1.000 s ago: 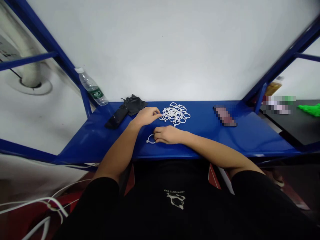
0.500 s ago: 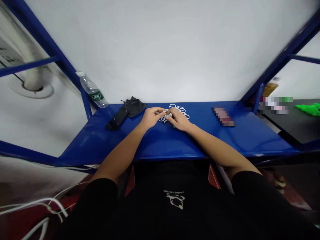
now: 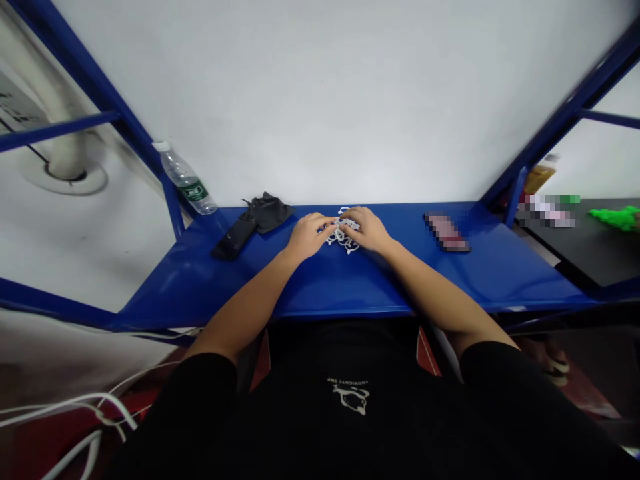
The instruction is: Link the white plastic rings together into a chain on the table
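Observation:
A tangled bunch of white plastic rings (image 3: 344, 239) lies near the back edge of the blue metal table (image 3: 350, 287). My left hand (image 3: 309, 235) rests against its left side, fingertips reaching in among the rings. My right hand (image 3: 367, 229) lies over its right side and hides part of the bunch. I cannot tell whether either hand grips any ring. To the left of my left hand are a black phone (image 3: 233, 238) and a crumpled black cloth (image 3: 266, 212).
A plastic water bottle (image 3: 185, 177) leans by the left blue upright (image 3: 173, 203). A pixelated phone (image 3: 446, 231) lies on the table's right. Beyond the right upright, a black surface holds a green object (image 3: 616, 217). White cables (image 3: 75, 407) lie low at left.
My right hand has moved from the table's front up onto the rings. The single ring that lay apart is no longer visible, and the rings are bunched tighter between my hands.

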The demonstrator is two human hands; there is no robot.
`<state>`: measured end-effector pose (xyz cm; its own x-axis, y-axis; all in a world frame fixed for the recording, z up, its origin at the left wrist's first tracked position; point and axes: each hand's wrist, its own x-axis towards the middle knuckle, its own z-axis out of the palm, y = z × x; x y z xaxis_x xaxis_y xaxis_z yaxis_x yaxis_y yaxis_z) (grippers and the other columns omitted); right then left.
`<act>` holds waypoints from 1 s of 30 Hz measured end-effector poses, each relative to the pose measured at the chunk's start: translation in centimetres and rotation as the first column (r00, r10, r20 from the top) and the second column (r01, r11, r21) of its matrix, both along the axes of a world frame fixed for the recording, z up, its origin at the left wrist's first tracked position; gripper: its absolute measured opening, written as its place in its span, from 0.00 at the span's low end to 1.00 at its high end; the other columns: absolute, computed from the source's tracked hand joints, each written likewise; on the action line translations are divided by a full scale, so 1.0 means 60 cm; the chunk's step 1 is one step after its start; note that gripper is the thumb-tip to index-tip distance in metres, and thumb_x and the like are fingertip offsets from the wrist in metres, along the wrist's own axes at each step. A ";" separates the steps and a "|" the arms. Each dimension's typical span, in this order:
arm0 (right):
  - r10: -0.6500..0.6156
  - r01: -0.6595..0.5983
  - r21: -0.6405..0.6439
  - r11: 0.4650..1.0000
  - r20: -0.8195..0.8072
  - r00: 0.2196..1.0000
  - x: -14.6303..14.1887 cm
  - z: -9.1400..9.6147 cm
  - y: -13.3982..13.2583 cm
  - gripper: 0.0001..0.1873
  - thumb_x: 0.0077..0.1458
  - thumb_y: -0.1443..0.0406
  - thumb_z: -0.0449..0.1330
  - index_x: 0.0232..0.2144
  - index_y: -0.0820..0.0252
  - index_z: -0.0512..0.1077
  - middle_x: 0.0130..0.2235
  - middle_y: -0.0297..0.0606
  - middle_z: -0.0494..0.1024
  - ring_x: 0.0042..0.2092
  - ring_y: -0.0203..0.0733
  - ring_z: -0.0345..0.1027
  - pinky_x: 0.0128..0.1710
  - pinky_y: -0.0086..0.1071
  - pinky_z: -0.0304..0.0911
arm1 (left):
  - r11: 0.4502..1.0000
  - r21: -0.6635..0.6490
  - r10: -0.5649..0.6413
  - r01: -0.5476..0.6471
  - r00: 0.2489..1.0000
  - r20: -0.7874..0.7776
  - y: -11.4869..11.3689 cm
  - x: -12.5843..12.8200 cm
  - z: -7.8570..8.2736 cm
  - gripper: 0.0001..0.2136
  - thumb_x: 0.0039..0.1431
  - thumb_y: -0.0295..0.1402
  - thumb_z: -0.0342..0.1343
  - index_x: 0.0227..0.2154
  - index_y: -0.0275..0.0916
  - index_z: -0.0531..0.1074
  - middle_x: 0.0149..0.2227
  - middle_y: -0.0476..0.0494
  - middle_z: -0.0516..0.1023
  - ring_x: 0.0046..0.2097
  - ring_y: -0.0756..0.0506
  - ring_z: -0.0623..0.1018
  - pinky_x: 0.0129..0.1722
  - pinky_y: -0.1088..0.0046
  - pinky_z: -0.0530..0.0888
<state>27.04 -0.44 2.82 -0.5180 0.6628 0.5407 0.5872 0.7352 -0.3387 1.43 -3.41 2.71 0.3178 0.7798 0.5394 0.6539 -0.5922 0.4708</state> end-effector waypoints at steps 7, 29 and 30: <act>-0.084 0.218 -0.316 0.924 0.387 0.918 0.037 -0.040 0.040 0.70 0.55 0.28 0.72 0.86 0.47 0.52 0.86 0.54 0.52 0.85 0.85 0.39 0.78 0.81 0.45 | 0.904 -0.405 -0.071 -0.138 0.885 -0.460 0.001 0.000 -0.021 0.68 0.55 0.72 0.70 0.87 0.42 0.45 0.87 0.29 0.40 0.87 0.20 0.40 0.84 0.35 0.45; -0.424 0.433 -0.094 0.896 0.103 0.900 0.054 -0.024 0.062 0.23 0.67 0.54 0.68 0.57 0.60 0.84 0.59 0.56 0.84 0.60 0.63 0.78 0.62 0.51 0.73 | 0.843 -0.224 0.384 -0.490 0.838 -0.388 0.041 -0.032 -0.008 0.34 0.66 0.59 0.71 0.64 0.42 0.77 0.67 0.30 0.81 0.69 0.27 0.78 0.69 0.50 0.73; -0.430 0.441 -0.120 0.890 0.106 0.897 0.056 -0.019 0.060 0.19 0.67 0.55 0.67 0.53 0.59 0.85 0.54 0.53 0.86 0.55 0.60 0.79 0.57 0.48 0.74 | 0.833 -0.235 0.398 -0.500 0.839 -0.372 0.042 -0.039 -0.006 0.32 0.64 0.59 0.73 0.60 0.43 0.78 0.62 0.31 0.84 0.65 0.28 0.80 0.65 0.52 0.76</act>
